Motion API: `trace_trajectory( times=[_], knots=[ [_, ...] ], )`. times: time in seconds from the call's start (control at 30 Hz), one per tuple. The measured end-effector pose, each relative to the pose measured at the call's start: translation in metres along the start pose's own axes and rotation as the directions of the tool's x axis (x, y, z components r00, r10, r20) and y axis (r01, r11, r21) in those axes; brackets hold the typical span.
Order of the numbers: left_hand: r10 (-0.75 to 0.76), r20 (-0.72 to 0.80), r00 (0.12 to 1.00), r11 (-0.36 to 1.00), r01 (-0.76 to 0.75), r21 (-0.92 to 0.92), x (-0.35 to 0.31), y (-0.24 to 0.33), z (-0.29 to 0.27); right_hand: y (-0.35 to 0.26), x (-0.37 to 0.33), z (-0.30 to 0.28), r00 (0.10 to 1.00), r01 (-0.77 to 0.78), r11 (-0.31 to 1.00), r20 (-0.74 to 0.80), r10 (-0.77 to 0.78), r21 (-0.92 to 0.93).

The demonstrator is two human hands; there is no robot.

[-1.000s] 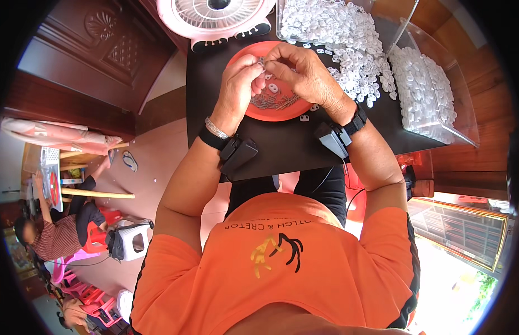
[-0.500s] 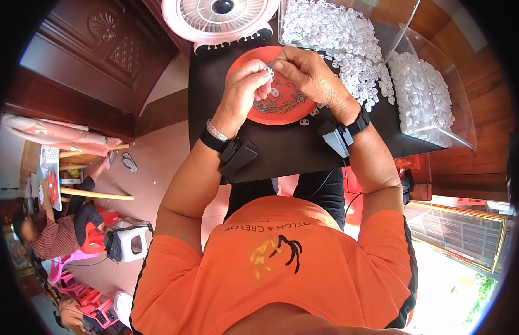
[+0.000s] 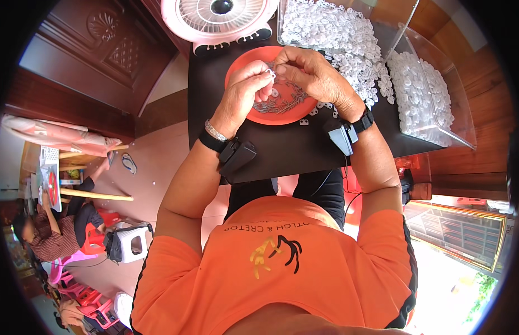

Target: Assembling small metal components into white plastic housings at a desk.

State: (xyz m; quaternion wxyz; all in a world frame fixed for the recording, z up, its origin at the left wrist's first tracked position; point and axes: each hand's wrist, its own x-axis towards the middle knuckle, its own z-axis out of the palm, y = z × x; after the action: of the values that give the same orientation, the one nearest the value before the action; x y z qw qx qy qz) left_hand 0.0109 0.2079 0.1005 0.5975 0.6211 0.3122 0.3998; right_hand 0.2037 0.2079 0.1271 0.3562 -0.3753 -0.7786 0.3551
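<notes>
Over a round orange-red plate (image 3: 242, 61), my left hand (image 3: 247, 92) is closed, its thumb and forefinger pinching a small white plastic piece with holes (image 3: 270, 73). Facing it from the right, my right hand (image 3: 312, 72) is closed in a pinch beside that piece. Whatever its fingertips hold is hidden or too small to name. Thin grey metal pins (image 3: 279, 106) lie scattered in the plate below both hands. Among them rests another white piece (image 3: 275, 93). Each wrist wears a black strap with a small device.
White plastic pieces (image 3: 332, 28) spill from a clear bin onto the dark table (image 3: 259, 159). A second clear bin (image 3: 424, 97) of them stands to the right. A pink fan (image 3: 221, 22) is at the back left. Another person (image 3: 55, 237) sits far left.
My right wrist has shifted slightly right, while its fingertips stay near the white piece. My left hand holds almost the same pose. The person at far left has moved an arm slightly.
</notes>
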Motion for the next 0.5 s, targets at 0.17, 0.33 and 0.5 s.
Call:
trace_trajectory(
  times=[0.17, 0.33, 0.5],
  knots=[
    [-0.001, -0.009, 1.000, 1.000, 0.001, -0.003, -0.0002, 0.0014, 0.0010, -0.0035, -0.0007, -0.0018, 1.000, 0.001, 0.997, -0.019, -0.002, -0.079],
    [-0.017, 0.003, 1.000, 1.000, 0.017, -0.006, 0.0007, -0.0009, 0.0001, -0.0040, 0.0000, -0.0017, 0.997, 0.071, 0.988, -0.010, -0.073, -0.138],
    [-0.034, 0.012, 0.999, 0.999, 0.034, 0.020, 0.0000, 0.0018, 0.0027, -0.0044, -0.0002, -0.0012, 0.997, 0.075, 0.985, -0.007, -0.077, -0.153]
  ],
)
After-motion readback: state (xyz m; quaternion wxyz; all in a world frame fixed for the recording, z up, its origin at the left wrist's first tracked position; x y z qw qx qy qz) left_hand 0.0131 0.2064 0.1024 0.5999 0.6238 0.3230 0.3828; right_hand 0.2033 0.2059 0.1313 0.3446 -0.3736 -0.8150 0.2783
